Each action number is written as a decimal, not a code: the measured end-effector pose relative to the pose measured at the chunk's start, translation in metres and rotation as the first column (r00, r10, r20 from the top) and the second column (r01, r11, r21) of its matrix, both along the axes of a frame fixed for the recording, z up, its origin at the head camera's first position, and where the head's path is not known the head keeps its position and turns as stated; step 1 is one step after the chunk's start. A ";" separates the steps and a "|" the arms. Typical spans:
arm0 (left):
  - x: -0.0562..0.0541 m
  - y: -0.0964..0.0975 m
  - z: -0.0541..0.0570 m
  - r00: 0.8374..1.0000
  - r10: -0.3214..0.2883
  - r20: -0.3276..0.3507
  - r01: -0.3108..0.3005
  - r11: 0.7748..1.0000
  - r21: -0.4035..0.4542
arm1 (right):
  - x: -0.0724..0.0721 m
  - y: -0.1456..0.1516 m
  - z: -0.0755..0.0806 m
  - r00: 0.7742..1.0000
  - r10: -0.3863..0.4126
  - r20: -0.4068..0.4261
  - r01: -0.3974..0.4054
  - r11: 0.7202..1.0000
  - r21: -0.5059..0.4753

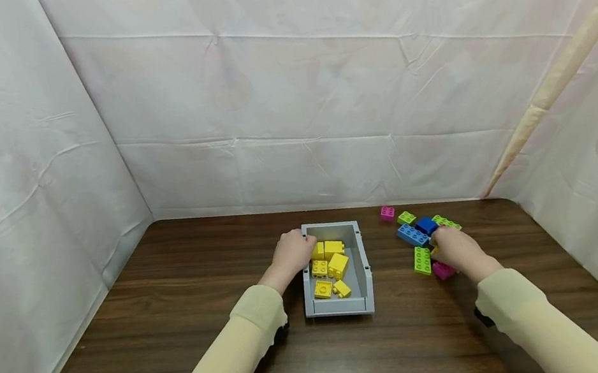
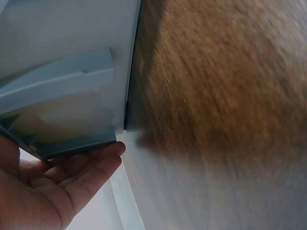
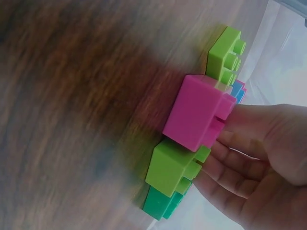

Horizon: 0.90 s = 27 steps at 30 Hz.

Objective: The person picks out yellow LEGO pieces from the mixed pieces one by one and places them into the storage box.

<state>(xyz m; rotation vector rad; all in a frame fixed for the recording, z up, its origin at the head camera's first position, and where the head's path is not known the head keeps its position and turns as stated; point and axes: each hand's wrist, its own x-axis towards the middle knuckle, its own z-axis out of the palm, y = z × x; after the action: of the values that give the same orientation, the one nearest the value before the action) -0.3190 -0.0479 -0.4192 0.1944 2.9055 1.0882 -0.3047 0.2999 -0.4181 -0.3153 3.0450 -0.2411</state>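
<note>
With thumb over the rim and fingers along the outside, my left hand (image 1: 293, 253) grips the left wall of a grey bin (image 1: 368, 279). Several yellow toy bricks (image 1: 338, 266) lie inside it. To the right, my right hand (image 1: 456, 251) reaches down among loose toy bricks, fingers bent. A bit of yellow brick (image 1: 434, 250) shows at its fingertips; whether they pinch it is hidden. In the right wrist view, the thumb and fingers go behind a magenta brick (image 3: 194, 112) and a lime brick (image 3: 171, 167).
Around the right hand lie a blue brick (image 1: 413, 234), a dark blue brick (image 1: 426, 225), a lime brick (image 1: 422, 260) and a magenta brick (image 1: 443, 269). Another magenta brick (image 1: 387, 212) sits near the back edge. White curtains (image 1: 273, 171) enclose the wooden table (image 1: 200, 259).
</note>
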 end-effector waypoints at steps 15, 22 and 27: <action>0.000 0.001 -0.001 1.000 0.013 0.009 -0.013 1.000 0.004 | -0.002 -0.005 0.000 1.000 0.008 -0.028 -0.007 0.999 0.043; 0.001 0.001 0.000 1.000 0.005 0.003 -0.005 1.000 0.005 | -0.001 -0.006 0.001 0.999 0.006 -0.031 -0.004 0.998 0.060; 0.000 0.001 0.000 1.000 0.006 -0.004 -0.006 1.000 -0.004 | -0.002 -0.007 0.003 1.000 -0.022 0.015 0.021 0.999 0.049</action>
<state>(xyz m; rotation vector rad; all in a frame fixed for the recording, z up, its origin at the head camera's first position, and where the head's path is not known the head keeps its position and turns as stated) -0.3189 -0.0472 -0.4195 0.1879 2.9131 1.0838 -0.3064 0.2932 -0.4146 -0.2759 3.0347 -0.1686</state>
